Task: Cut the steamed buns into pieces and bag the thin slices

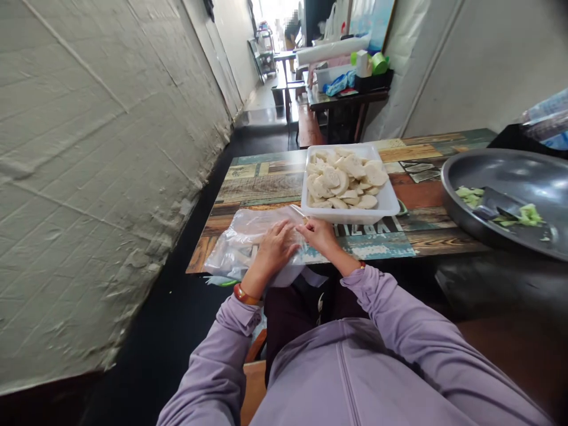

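Hazard: bag at table edge

Patchwork-print table (261, 186): clear plastic bag (255, 222) lies at its near-left edge, apparently overhanging; a tug could drag it off. Long axis runs obliquely, near-left to far-right; mouth direction indistinct. Left hand (276, 248) spreads over it; right hand (322, 236) curls beside, grip unclear

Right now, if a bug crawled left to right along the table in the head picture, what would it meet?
Going by their middles: bag → left hand → right hand → tub → bowl.
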A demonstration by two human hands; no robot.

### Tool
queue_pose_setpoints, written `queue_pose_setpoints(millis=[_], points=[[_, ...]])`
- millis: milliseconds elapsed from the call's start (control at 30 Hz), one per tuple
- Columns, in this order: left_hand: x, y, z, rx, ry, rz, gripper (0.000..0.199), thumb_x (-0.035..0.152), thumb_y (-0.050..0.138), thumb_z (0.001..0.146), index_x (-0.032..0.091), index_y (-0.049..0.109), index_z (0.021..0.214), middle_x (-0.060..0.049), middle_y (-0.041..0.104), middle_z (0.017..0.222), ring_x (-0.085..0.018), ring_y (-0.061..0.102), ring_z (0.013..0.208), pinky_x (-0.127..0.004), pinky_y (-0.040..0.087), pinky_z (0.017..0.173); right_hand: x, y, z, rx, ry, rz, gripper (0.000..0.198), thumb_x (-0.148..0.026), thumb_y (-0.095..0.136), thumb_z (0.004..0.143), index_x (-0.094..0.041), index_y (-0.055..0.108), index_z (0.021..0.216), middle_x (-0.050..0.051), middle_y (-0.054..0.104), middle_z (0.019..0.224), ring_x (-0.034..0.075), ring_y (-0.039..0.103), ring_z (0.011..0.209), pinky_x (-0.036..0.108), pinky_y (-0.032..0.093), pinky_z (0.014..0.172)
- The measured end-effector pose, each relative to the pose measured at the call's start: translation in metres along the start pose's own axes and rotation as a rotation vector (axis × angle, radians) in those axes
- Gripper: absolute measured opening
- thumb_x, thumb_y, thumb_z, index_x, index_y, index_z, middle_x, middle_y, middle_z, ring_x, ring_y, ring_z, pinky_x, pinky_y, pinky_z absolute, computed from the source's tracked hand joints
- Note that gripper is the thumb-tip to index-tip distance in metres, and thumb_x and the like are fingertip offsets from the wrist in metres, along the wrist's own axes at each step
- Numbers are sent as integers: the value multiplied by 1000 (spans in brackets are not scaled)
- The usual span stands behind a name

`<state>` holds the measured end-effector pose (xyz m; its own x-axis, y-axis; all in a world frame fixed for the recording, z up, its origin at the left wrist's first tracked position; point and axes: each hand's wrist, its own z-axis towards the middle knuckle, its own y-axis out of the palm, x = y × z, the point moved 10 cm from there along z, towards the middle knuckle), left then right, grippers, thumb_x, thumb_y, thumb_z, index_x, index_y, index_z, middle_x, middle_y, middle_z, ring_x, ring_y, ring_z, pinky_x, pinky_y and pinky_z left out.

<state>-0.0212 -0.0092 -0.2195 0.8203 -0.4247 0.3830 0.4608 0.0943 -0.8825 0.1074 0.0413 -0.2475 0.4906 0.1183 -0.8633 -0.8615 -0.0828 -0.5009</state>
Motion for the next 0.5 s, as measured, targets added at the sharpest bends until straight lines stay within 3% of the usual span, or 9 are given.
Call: queue_pose_setpoints(millis=[100, 200, 333, 500], points=[[-3, 10, 14, -72, 6, 61, 56, 37, 60, 89, 12, 53, 138, -21, 47, 151, -39, 36, 144, -58, 27, 118, -7, -8, -5, 45, -34, 22, 31, -41, 62, 91, -18, 69, 71, 1, 69, 63, 16, 64, 63, 24, 43, 61], [-19, 20, 32, -155, -57, 236, 58, 43, 50, 94, 14, 49, 144, -18, 40, 157, -40, 31, 147, -60, 26, 117, -12, -18, -11, 100, -99, 113, 16, -34, 64, 91, -20, 73, 94, 3, 76, 85, 17, 69, 76, 25, 50, 70], [-40, 30, 70, -240, -144, 343, 63, 48, 37, 96, 11, 43, 148, -20, 32, 161, -40, 26, 149, -60, 26, 117, -7, -31, -20, 163, -132, 273, 24, -32, 64, 91, -21, 70, 112, 5, 76, 98, 19, 71, 84, 28, 55, 76], [-26, 35, 110, -201, -170, 351, 52, 43, 39, 92, 11, 63, 126, -25, 53, 142, -44, 36, 143, -64, 30, 111, 2, -35, -37, 127, -97, 353, 27, -29, 64, 90, -22, 69, 116, 4, 75, 99, 17, 71, 79, 26, 56, 69]])
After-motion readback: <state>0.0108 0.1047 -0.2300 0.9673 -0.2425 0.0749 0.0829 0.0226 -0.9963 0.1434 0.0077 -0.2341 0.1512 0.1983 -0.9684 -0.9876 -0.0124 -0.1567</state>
